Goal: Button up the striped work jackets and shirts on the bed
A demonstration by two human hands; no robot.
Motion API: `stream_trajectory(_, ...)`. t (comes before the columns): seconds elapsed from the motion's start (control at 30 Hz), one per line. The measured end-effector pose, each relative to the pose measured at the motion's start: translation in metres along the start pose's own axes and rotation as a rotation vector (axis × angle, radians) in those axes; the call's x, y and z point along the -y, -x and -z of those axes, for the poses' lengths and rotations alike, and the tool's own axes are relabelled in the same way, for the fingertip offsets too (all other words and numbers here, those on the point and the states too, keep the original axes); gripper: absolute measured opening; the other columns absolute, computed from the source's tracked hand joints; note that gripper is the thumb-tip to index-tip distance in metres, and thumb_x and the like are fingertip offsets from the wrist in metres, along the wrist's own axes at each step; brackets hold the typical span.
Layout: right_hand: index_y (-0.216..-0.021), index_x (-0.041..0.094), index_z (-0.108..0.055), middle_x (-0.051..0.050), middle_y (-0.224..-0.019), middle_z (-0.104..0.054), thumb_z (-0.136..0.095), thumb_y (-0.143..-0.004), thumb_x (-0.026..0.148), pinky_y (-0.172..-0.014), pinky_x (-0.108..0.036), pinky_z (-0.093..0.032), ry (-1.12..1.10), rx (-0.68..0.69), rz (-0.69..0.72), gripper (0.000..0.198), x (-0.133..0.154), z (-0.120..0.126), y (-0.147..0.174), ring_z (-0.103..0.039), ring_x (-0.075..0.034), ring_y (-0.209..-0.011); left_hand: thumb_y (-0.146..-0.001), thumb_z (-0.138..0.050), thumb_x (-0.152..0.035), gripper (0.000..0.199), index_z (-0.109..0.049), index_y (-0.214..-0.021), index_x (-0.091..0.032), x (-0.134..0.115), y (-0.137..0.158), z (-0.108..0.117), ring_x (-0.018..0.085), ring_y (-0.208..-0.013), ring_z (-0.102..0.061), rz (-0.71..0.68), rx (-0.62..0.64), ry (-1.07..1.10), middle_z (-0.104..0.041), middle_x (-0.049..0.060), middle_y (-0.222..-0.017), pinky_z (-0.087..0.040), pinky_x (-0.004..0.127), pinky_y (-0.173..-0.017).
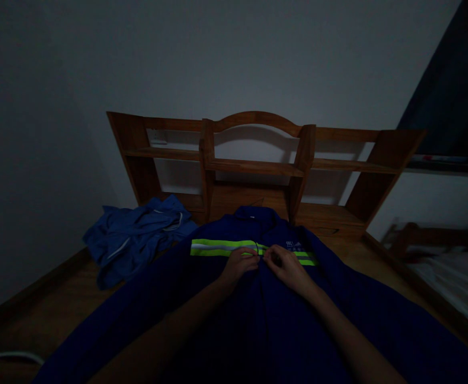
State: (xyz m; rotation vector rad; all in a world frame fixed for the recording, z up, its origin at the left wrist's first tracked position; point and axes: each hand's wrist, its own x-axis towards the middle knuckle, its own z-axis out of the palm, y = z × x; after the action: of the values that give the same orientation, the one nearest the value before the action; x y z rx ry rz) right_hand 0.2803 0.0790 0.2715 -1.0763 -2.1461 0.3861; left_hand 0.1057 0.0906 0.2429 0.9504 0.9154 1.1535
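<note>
Left hand (239,265) and right hand (285,266), fingers pinching front placket of navy work jacket (258,320) at its reflective stripe (217,247), flat on wooden surface (57,314), crumpled blue garment (137,234) near left

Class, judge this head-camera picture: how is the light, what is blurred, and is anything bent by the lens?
Head view: dim and underexposed, so the jacket reads nearly black; its reflective stripe is the brightest spot. Both hands, left and right, meet at the jacket front, their fingers hard to make out. The furniture at the right edge is smeared. The shelf sides splay outward, a wide-angle effect.
</note>
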Motion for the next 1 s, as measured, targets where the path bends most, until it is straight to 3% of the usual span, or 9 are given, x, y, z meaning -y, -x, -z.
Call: stream_trajectory(1.0, -0.087, 0.020, -0.054, -0.002, -0.083, -0.060, -0.044, -0.090, 0.025, -0.067, -0.025, -0.041, 0.011, -0.014, -0.009, 0.012, 0.0018, -0.0018, 0.0002, -0.057, -0.015, -0.075, -0.053, -0.079, -0.023, 0.029, -0.060, -0.072, -0.012, -0.0024, 0.0020, -0.0024, 0.015, -0.064, -0.063, -0.010, 0.014, -0.009, -0.066, 0.005, -0.068, -0.050, 0.027, -0.067)
